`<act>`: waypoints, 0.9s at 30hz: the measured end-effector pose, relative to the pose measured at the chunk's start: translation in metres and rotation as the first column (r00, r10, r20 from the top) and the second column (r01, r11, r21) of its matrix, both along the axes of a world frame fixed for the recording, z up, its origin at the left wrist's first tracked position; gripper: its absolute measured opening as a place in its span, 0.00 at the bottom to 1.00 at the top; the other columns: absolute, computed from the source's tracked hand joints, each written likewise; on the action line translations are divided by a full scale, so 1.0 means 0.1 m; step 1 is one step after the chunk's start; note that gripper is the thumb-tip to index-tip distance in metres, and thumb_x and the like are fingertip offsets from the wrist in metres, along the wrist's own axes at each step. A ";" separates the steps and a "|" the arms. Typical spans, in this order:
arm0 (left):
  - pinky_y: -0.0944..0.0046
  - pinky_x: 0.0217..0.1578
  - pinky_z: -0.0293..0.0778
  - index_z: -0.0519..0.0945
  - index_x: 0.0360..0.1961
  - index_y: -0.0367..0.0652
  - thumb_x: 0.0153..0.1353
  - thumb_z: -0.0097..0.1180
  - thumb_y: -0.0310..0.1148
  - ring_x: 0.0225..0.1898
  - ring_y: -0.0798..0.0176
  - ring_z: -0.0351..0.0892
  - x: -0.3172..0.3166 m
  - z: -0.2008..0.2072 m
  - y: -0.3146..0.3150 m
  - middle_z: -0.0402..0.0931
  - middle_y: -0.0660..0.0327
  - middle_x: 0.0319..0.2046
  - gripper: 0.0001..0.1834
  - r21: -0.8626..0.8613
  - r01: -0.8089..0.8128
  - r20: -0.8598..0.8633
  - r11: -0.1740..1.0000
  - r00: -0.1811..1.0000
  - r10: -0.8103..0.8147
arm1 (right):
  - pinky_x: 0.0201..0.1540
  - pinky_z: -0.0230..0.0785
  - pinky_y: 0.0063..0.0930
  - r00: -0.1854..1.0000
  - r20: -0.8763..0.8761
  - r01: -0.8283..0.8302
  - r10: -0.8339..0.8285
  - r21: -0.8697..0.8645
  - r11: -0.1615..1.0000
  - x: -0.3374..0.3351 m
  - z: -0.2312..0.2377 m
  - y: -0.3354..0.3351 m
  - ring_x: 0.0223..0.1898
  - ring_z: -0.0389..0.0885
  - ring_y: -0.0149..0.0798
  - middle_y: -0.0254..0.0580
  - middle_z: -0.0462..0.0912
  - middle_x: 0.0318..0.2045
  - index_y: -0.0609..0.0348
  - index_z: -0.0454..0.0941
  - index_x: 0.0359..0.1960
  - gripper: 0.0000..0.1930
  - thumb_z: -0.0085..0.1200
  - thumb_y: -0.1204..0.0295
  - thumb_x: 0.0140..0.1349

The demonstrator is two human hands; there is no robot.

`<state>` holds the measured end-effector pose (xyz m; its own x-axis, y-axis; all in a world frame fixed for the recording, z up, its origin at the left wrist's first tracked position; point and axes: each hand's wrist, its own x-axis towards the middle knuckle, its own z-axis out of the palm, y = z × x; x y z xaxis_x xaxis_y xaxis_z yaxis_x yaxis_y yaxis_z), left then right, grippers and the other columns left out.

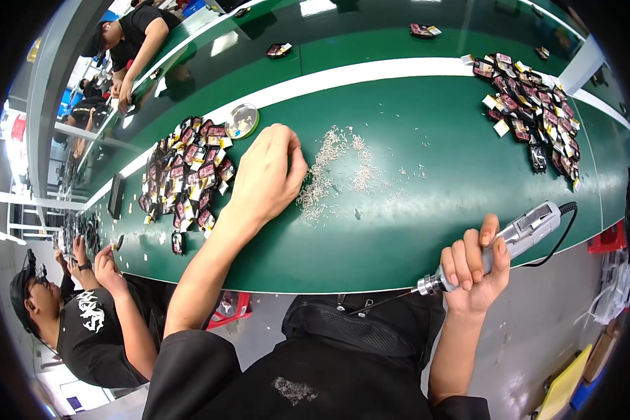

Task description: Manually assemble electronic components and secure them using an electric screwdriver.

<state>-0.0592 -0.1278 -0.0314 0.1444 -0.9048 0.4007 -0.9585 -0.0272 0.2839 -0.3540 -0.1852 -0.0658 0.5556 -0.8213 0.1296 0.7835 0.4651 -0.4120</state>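
Observation:
My right hand (474,269) is wrapped round a grey electric screwdriver (532,229). Its thin bit points left, past the table's near edge, and a black cord runs from its back end. Over the green table, my left hand (269,168) has its fingers curled down and closed; whatever they pinch is hidden. Just right of those fingers lies a loose spread of tiny silvery screws (322,178). A heap of small black parts with reddish faces and white-and-yellow tabs (189,168) lies left of my left wrist. Beyond that hand sits a round clear dish (242,121).
A second heap of the same black parts (528,112) lies at the far right, beside a pale post (582,66). Single parts lie on the far strip (278,50). A co-worker (84,315) sits at my left; another person (136,42) works across the table.

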 end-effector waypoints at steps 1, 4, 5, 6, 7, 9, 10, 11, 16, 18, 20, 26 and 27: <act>0.60 0.31 0.69 0.67 0.31 0.35 0.57 0.47 0.20 0.26 0.55 0.70 -0.04 0.00 0.09 0.68 0.53 0.25 0.02 0.029 -0.031 -0.061 0.999 0.998 0.033 | 0.16 0.59 0.23 1.000 -0.007 0.008 -0.008 0.003 1.000 0.00 0.01 0.00 0.09 0.57 0.25 0.27 0.59 0.10 0.56 0.64 0.34 0.09 0.42 0.64 0.68; 0.56 0.28 0.64 0.64 0.30 0.35 0.54 0.46 0.18 0.24 0.50 0.66 -0.26 0.05 0.33 0.63 0.52 0.22 0.04 -0.004 0.026 -0.272 1.000 0.962 -0.026 | 0.17 0.58 0.22 1.000 -0.008 0.018 -0.018 0.000 1.000 0.02 0.03 0.01 0.09 0.57 0.24 0.27 0.59 0.11 0.56 0.64 0.34 0.09 0.41 0.64 0.69; 0.60 0.28 0.65 0.65 0.30 0.35 0.56 0.45 0.18 0.24 0.55 0.66 -0.34 0.07 0.39 0.64 0.53 0.23 0.03 0.012 0.049 -0.316 0.999 0.948 -0.043 | 0.17 0.58 0.22 0.999 -0.026 0.025 -0.025 0.007 1.000 0.03 0.03 0.00 0.09 0.57 0.24 0.27 0.59 0.11 0.56 0.64 0.34 0.09 0.41 0.64 0.69; 0.62 0.29 0.65 0.65 0.30 0.35 0.58 0.45 0.19 0.25 0.59 0.66 -0.43 0.10 0.46 0.66 0.55 0.24 0.02 -0.002 0.076 -0.471 0.997 0.880 -0.068 | 0.17 0.58 0.23 0.997 -0.046 0.055 -0.054 0.007 0.998 0.04 0.04 0.00 0.10 0.57 0.24 0.27 0.59 0.11 0.56 0.64 0.34 0.10 0.40 0.64 0.69; 0.65 0.29 0.66 0.66 0.30 0.35 0.60 0.45 0.19 0.26 0.63 0.67 -0.53 0.10 0.51 0.68 0.56 0.26 0.02 -0.018 0.099 -0.614 0.995 0.784 -0.089 | 0.17 0.57 0.23 0.994 -0.069 0.084 -0.084 0.007 0.996 0.05 0.05 0.01 0.10 0.56 0.24 0.27 0.59 0.11 0.56 0.65 0.34 0.10 0.40 0.64 0.69; 0.69 0.33 0.66 0.68 0.31 0.34 0.63 0.46 0.21 0.29 0.67 0.68 -0.72 0.07 0.60 0.70 0.57 0.29 0.03 -0.116 0.151 -0.822 0.982 0.541 -0.180 | 0.17 0.57 0.23 0.985 -0.118 0.128 -0.124 0.033 0.991 0.10 0.14 0.04 0.10 0.56 0.24 0.27 0.59 0.11 0.56 0.65 0.34 0.10 0.39 0.64 0.70; 0.70 0.34 0.66 0.70 0.31 0.34 0.64 0.47 0.23 0.31 0.69 0.68 -0.82 0.06 0.64 0.70 0.57 0.29 0.04 -0.135 0.156 -0.898 0.979 0.397 -0.187 | 0.18 0.58 0.23 0.986 -0.047 0.159 -0.158 0.024 0.987 0.12 0.20 0.06 0.10 0.57 0.24 0.27 0.59 0.11 0.56 0.66 0.35 0.11 0.38 0.63 0.70; 0.71 0.34 0.66 0.71 0.32 0.33 0.65 0.47 0.23 0.31 0.69 0.69 -0.89 0.03 0.68 0.71 0.56 0.30 0.05 -0.170 0.172 -0.950 0.970 0.234 -0.207 | 0.18 0.58 0.23 0.981 0.030 0.189 -0.189 0.013 0.982 0.16 0.25 0.06 0.10 0.57 0.25 0.27 0.60 0.11 0.56 0.67 0.35 0.12 0.38 0.62 0.70; 0.70 0.32 0.69 0.74 0.31 0.31 0.66 0.48 0.26 0.29 0.68 0.71 -1.18 -0.11 0.70 0.73 0.54 0.31 0.08 -0.277 0.192 -0.951 0.942 -0.196 -0.240 | 0.20 0.57 0.21 0.956 0.182 0.225 -0.229 0.043 0.973 0.28 0.63 0.16 0.10 0.57 0.24 0.28 0.60 0.11 0.60 0.68 0.34 0.10 0.46 0.66 0.68; 0.70 0.32 0.69 0.74 0.32 0.31 0.66 0.48 0.26 0.29 0.68 0.71 -1.22 -0.12 0.71 0.73 0.54 0.31 0.08 -0.277 0.193 -0.946 0.941 -0.225 -0.232 | 0.20 0.57 0.22 0.952 0.192 0.239 -0.240 0.026 0.971 0.31 0.65 0.17 0.11 0.58 0.25 0.28 0.60 0.12 0.61 0.69 0.34 0.10 0.46 0.66 0.67; 0.70 0.32 0.69 0.75 0.32 0.30 0.66 0.48 0.26 0.29 0.68 0.71 -1.25 -0.11 0.72 0.73 0.54 0.31 0.09 -0.274 0.189 -0.944 0.943 -0.242 -0.225 | 0.20 0.57 0.22 0.955 0.167 0.246 -0.246 0.020 0.969 0.34 0.65 0.18 0.11 0.58 0.25 0.28 0.60 0.12 0.61 0.69 0.34 0.11 0.46 0.66 0.67; 0.71 0.31 0.68 0.75 0.34 0.31 0.67 0.47 0.27 0.30 0.69 0.72 -1.27 -0.12 0.72 0.73 0.54 0.31 0.09 -0.275 0.229 -0.950 0.934 -0.217 -0.226 | 0.20 0.57 0.22 0.959 0.144 0.244 -0.243 0.008 0.970 0.31 0.61 0.21 0.11 0.58 0.25 0.28 0.61 0.12 0.61 0.69 0.34 0.11 0.46 0.65 0.67; 0.71 0.30 0.68 0.75 0.33 0.30 0.65 0.49 0.25 0.29 0.68 0.72 -1.27 -0.11 0.73 0.73 0.55 0.30 0.07 -0.256 0.224 -0.957 0.940 -0.198 -0.213 | 0.20 0.57 0.22 0.962 0.138 0.240 -0.234 -0.028 0.970 0.30 0.62 0.21 0.11 0.58 0.25 0.28 0.61 0.12 0.61 0.70 0.34 0.11 0.46 0.65 0.67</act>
<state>-0.1865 -0.0550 -0.0423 0.1513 -0.9878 0.0378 0.4550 0.1036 0.8845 -0.3241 -0.1641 -0.0042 0.3209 -0.9193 0.2277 0.9181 0.2430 -0.3130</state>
